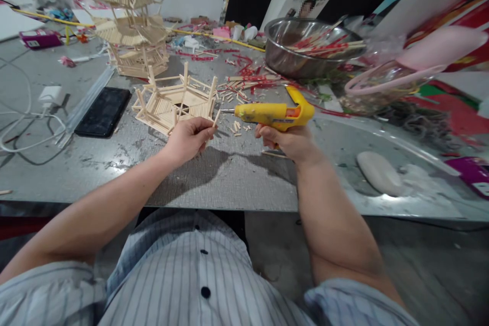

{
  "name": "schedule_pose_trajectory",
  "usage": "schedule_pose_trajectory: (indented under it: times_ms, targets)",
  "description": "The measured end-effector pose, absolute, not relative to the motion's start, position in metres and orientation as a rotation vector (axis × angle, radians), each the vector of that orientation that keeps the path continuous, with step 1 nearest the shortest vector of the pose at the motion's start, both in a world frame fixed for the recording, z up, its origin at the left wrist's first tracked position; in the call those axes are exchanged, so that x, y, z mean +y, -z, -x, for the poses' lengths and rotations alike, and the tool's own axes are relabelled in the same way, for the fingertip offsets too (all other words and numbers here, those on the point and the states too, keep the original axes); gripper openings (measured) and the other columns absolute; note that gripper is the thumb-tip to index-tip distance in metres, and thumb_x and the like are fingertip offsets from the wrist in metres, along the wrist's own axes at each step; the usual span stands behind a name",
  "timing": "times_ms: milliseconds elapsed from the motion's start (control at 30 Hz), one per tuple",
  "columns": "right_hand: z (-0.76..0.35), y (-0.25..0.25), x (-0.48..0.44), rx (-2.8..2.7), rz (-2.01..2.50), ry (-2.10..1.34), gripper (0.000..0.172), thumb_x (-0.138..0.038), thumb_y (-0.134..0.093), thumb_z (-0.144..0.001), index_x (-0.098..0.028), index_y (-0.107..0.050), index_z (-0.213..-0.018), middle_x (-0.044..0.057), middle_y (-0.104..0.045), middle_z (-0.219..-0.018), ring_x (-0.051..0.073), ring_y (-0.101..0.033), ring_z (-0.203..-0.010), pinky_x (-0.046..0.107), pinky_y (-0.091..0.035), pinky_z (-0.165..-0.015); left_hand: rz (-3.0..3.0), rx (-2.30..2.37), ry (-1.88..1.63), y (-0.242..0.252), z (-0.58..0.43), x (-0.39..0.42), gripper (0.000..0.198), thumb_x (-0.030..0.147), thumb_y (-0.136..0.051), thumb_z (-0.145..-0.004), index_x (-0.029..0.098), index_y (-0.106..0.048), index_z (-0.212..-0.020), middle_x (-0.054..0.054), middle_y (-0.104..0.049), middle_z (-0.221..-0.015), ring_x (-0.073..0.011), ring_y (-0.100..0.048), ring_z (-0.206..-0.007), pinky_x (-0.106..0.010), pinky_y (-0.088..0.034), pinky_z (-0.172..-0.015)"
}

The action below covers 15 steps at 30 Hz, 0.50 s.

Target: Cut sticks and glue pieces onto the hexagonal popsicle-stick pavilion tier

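A short wooden stick (217, 117) is pinched between the thumb and fingers of my left hand (190, 138). My right hand (286, 138) is closed around a yellow hot glue gun (263, 112), its metal nozzle pointing left, at or very close to the stick. Just beyond my left hand sits a six-sided stick frame (158, 107) with upright posts at its corners and a small dark opening in its floor. Behind it stands a tiered stick pagoda (132, 30) with a pointed roof.
A black phone (103, 112) and a white charger (51, 97) with cables lie at left. Cut stick pieces (237, 126) are scattered near the glue gun. A steel bowl (278, 56) holds sticks and red wrappers. At right are a pink-rimmed container (376, 86) and a pale stone (378, 173).
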State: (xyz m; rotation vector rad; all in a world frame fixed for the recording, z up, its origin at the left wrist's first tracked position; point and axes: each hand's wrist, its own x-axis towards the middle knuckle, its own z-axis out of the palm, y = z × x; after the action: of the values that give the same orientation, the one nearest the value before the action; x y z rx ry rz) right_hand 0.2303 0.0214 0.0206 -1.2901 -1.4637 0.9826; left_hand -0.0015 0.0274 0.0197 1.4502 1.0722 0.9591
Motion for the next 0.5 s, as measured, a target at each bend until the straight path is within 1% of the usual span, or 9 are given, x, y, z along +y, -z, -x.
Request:
schedule_pose_trajectory:
  times_ms: [133,233,500]
  targets:
    - [-0.2298,-0.0218,0.0208,-1.420,1.283,-1.008,0.055,-0.072,-0.080,-0.042,-0.024,-0.059,-0.059,-0.003,-0.055,-0.052,0.007,-0.038,-0.037,0.025,-0.028,-0.035,-1.487,1.085,-0.949,-0.0195,0.0016,0.0275,0.009,0.008,-0.058,-0.086,0.013,-0.061,-0.079,0.005,-0.051,-0.055,-0.0024,-0.044,-0.038,-0.014,-0.033,-0.038]
    - [-0.2292,-0.0231,0.0201,-1.412,1.283,-1.003,0.055,-0.072,-0.081,-0.042,-0.024,-0.059,-0.059,-0.003,-0.056,-0.053,0.007,-0.038,-0.038,0.024,-0.028,-0.034,-1.483,1.082,-0.962,-0.0187,0.0016,0.0272,0.010,0.007,-0.058,-0.086,0.013,-0.061,-0.079,0.005,-0.051,-0.055,-0.0022,-0.044,-0.038,-0.014,-0.033,-0.038]
    - [-0.2262,-0.0258,0.0194,-1.414,1.323,-0.996,0.054,-0.070,-0.082,-0.039,-0.024,-0.058,-0.054,-0.005,-0.052,-0.049,0.007,-0.039,-0.038,0.025,-0.029,-0.037,-1.507,1.096,-0.962,-0.0206,0.0016,0.0267,0.010,0.008,-0.056,-0.086,0.013,-0.060,-0.078,0.005,-0.051,-0.055,-0.0022,-0.044,-0.038,-0.014,-0.032,-0.038]
